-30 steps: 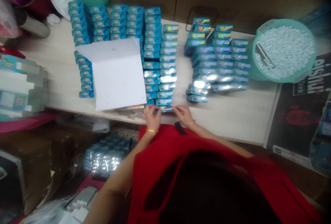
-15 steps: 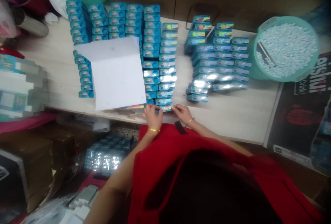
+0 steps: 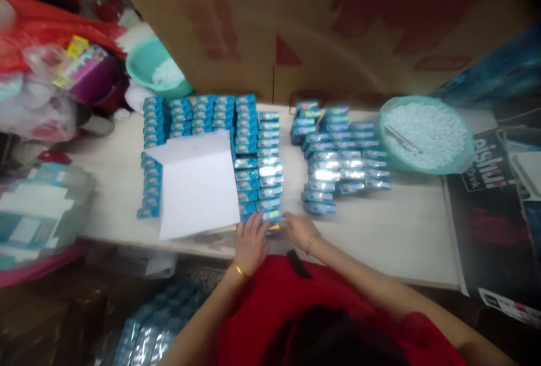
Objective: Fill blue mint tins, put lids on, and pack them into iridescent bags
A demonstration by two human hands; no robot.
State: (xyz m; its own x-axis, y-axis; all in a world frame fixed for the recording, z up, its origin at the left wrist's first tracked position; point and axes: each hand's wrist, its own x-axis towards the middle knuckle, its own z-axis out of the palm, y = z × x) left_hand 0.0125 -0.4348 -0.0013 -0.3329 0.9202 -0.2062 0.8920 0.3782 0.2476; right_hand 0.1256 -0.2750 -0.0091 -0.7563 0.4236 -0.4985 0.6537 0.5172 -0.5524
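Note:
My left hand rests at the near end of a row of small blue boxes with shiny labels, fingers stretched forward and touching the nearest ones. Just to its right, my right hand is closed, thumb and finger pinched at the row's right side. Whatever it may hold is too small and blurred to make out. A sheet of white folded card lies on the left rows of blue boxes, by my left hand.
More blue boxes stand in rows on the table to the right. Behind them is a green tub of small white pieces with a metal tube in it. Large cartons wall the back. Flattened boxes pile up at left.
My head view has tilted up, so the table sits lower in the picture. My left hand's fingers have straightened over the boxes; my right hand stays close by, pinched.

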